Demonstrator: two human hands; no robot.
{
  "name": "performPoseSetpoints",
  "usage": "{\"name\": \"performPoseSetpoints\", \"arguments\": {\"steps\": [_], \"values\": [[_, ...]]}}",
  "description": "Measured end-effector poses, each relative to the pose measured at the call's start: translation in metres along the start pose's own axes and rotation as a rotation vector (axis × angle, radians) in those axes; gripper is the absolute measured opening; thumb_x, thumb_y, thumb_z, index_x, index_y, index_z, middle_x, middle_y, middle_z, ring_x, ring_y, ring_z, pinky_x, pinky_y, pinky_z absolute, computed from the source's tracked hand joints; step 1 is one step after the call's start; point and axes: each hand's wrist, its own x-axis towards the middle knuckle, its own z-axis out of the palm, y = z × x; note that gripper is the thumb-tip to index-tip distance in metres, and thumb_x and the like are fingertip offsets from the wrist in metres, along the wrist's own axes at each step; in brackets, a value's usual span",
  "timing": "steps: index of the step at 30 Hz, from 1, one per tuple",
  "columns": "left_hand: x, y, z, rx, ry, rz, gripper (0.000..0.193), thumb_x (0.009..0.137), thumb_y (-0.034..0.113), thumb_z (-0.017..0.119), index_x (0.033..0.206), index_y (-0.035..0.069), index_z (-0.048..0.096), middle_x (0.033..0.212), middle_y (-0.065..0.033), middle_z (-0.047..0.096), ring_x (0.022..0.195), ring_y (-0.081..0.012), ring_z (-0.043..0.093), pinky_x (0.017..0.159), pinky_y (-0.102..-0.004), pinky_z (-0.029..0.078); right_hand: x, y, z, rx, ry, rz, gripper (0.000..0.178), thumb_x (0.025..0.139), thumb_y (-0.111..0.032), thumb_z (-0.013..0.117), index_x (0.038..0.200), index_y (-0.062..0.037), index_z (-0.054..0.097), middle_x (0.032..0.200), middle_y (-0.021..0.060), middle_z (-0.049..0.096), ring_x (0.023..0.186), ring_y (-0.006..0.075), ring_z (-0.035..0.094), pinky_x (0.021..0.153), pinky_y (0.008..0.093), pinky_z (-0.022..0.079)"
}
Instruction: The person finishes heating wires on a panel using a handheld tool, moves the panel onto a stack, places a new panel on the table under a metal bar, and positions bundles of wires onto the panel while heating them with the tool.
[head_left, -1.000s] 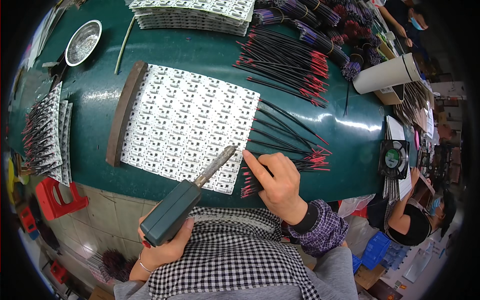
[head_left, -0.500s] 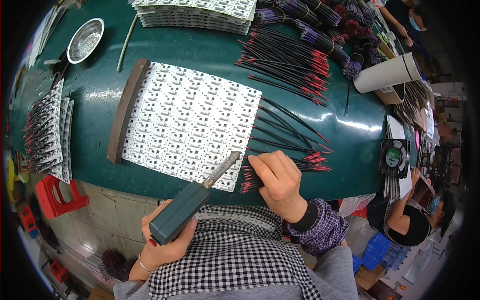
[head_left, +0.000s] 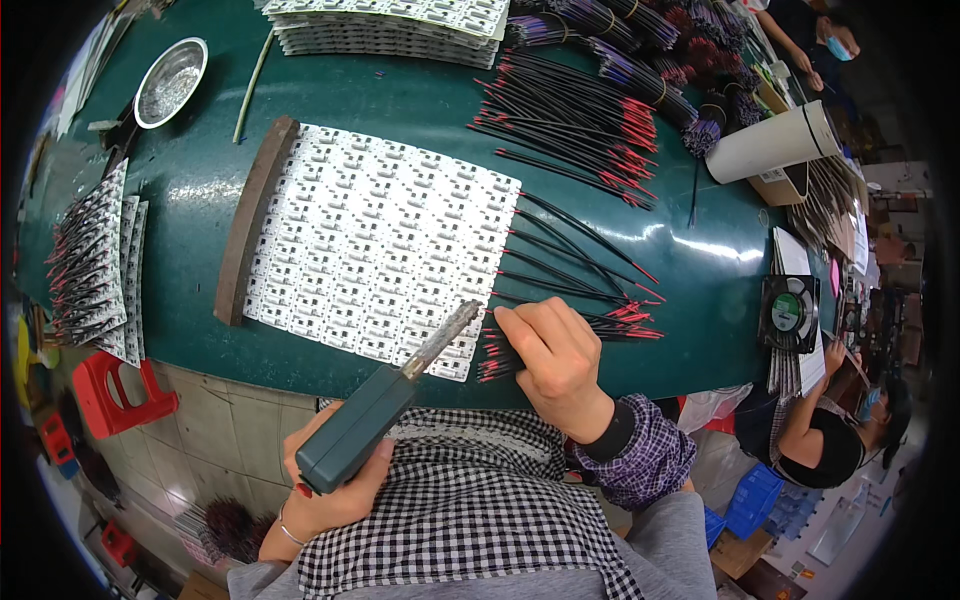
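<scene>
Nearest the body, the left hand is wrapped around the green handle of a soldering iron, gripping it well back, presumably to leave the skin clear of the hot metal while the tip slants up over the board sheet. The right hand comes in from the opposite side, thumb and forefinger drawn together on what looks like a wire, likely to steady its end by the tip; the hand covers most of it. Those fingertips sit just beside the sheet's right edge, toward its near corner, with the sheet to their left. Beyond them, black wires fan out from that edge onto the green table. A brown bar lies along the sheet's left side, perhaps to stop it sliding. Farther off, loose wires lie within reach, and a stack of sheets stands at the back.
</scene>
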Motion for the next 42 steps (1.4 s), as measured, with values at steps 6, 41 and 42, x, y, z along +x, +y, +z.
{"name": "performPoseSetpoints", "arguments": {"steps": [6, 41, 42], "values": [[0.000, 0.000, -0.001, 0.036, -0.001, 0.056, 0.019, 0.074, -0.001, 0.074, 0.092, -0.007, 0.071, 0.084, -0.0162, 0.067, 0.063, -0.0214, 0.065, 0.054, -0.0295, 0.050, 0.000, 0.002, 0.002, 0.017, 0.032, 0.001, 0.045, 0.054, 0.009, 0.061, 0.098, 0.0022, 0.068, 0.083, 0.0097, 0.062, 0.071, 0.0280, 0.060, 0.060, 0.0370, 0.048], [-0.008, -0.013, -0.001, 0.395, 0.128, 0.456, 0.012, 0.072, 0.006, 0.080, 0.082, 0.005, 0.075, 0.075, -0.0070, 0.069, 0.057, -0.0205, 0.065, 0.048, -0.0311, 0.047, -0.018, -0.011, -0.002, -0.079, 0.003, -0.026, 0.055, 0.068, 0.003, 0.066, 0.123, 0.0003, 0.069, 0.080, 0.0042, 0.049, 0.065, 0.0177, 0.050, 0.058, 0.0300, 0.044], [-0.008, -0.013, 0.000, 0.316, 0.134, 0.420, 0.012, 0.072, 0.006, 0.080, 0.082, 0.004, 0.075, 0.075, -0.0074, 0.069, 0.056, -0.0208, 0.064, 0.048, -0.0312, 0.047, -0.018, -0.011, -0.002, -0.080, 0.003, -0.026, 0.055, 0.068, 0.003, 0.066, 0.123, 0.0003, 0.069, 0.080, 0.0042, 0.049, 0.065, 0.0177, 0.050, 0.058, 0.0300, 0.044]]}}
